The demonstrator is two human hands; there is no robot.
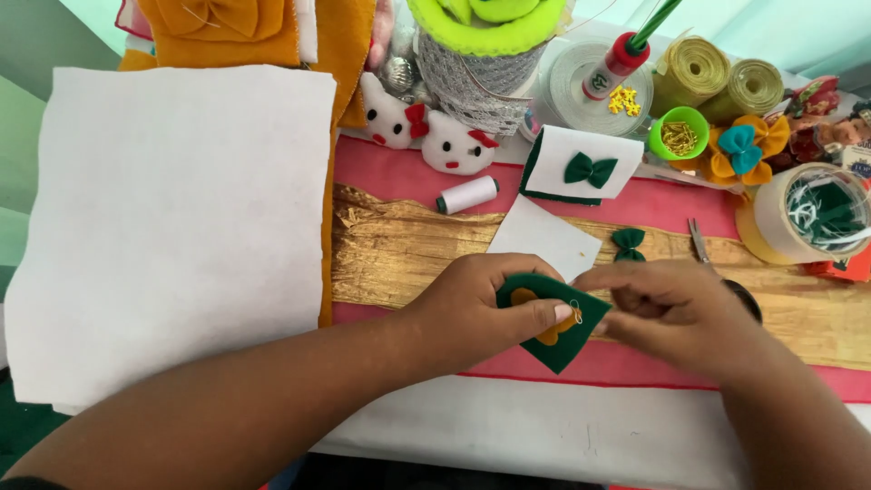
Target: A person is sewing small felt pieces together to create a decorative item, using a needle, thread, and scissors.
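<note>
My left hand [476,304] pinches a dark green felt piece [555,345] with an orange felt shape [524,297] on it, thumb pressed on top. My right hand [676,308] meets it from the right, fingertips closed at the piece's right edge, where something thin and pale shows. Whether it holds a needle is too small to tell. Just behind the hands lie a white felt square [544,238] and a small green felt bow [628,241]. Scissors [700,241] lie partly hidden behind my right hand.
A large white felt sheet [172,227] covers the left. A white thread spool [468,194], two white cat-face toys [426,132], a white card with a green bow [585,163], ribbon rolls [717,77], a green cup of pins [679,134] and a tape roll [807,213] crowd the back.
</note>
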